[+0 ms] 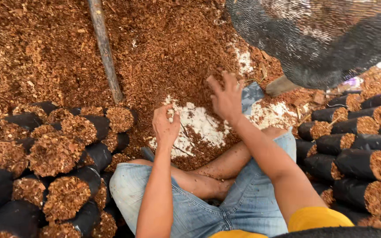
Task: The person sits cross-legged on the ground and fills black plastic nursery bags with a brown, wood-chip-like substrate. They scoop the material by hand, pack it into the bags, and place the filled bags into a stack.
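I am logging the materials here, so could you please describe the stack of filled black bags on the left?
The stack of black bags lies left of the person's knee. The bags are soft black plastic tubes, packed full of reddish-brown fibrous chips, lying on their sides in overlapping rows with open mouths showing the filling. They rest on one another and against the loose chip pile; neither hand touches them.

The pale white floor (201, 125) carries a heap of reddish-brown shredded bark mulch (168, 48), stacked black plastic bags filled with mulch (67, 145) on both sides, and a grey wooden pole (105, 48).
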